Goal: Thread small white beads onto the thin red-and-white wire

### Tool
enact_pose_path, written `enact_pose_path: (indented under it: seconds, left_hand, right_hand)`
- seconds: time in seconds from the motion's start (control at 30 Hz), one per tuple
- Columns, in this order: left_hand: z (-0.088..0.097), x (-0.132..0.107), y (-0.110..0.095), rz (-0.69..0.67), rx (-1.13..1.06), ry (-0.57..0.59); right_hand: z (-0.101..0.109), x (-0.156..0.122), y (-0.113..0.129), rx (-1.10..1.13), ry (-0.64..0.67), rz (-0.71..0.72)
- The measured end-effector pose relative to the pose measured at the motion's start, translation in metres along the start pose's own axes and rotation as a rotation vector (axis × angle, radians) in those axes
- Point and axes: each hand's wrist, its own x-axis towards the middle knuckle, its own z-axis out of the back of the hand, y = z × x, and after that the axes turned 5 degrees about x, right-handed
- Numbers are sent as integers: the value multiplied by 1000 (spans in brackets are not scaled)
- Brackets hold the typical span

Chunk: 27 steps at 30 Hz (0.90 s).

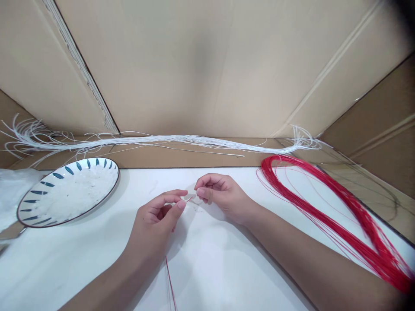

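Observation:
Near the middle of the white table, my left hand [158, 216] pinches a thin red cord between thumb and forefinger. Its short tip, part red and part whitish, pokes out toward my other hand. Below my left wrist a length of red cord [170, 280] trails down to the front edge, with a pale strand beside it. My right hand [223, 194] is close by on the right, thumb and forefinger pressed together. Whatever lies between those fingertips is too small to make out. A few tiny dark specks dot the table between the hands.
At the left lies an oval plate [74, 190] with blue-green rim strokes, holding small clear bits, beside clear plastic [16, 194]. White cords [181, 139] stretch along the cardboard [194, 65] at the back. A looped bundle of red cords [311, 216] lies on the right.

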Motion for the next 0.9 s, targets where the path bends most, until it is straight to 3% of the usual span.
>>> enact_pose_path:
  seconds: [0.23, 0.37, 0.9]
  left_hand:
    - [3, 4, 6, -4, -105, 50]
    - [3, 5, 6, -3, -93, 43]
    - [1, 5, 3, 30, -149, 45]
  right_hand:
    - [-24, -10, -1, 476, -25, -262]
    - [-23, -11, -3, 529, -6, -311]
    - [-24, -12, -1, 568, 12, -280]
